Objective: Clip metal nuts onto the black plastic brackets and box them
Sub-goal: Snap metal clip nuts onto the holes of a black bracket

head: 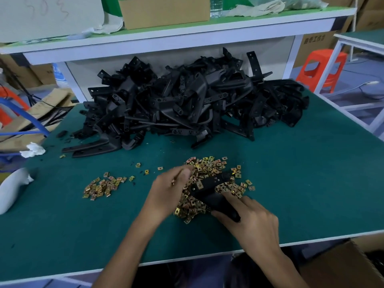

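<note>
Next nut onto the bracket held over the pile.
Leave the small nut scatter (101,187) at the left alone. Your left hand (171,192) curls into the main nut pile (207,166) and looks to pinch one metal nut (173,181); turn its open side toward the bracket's edge before you push. The black bracket (214,197) lies across the pile with a clipped nut (200,185) on it, your right hand (252,221) gripping its near end: keep it steady. The cardboard box (340,267) waits at right, below the tabletop (311,183).
</note>
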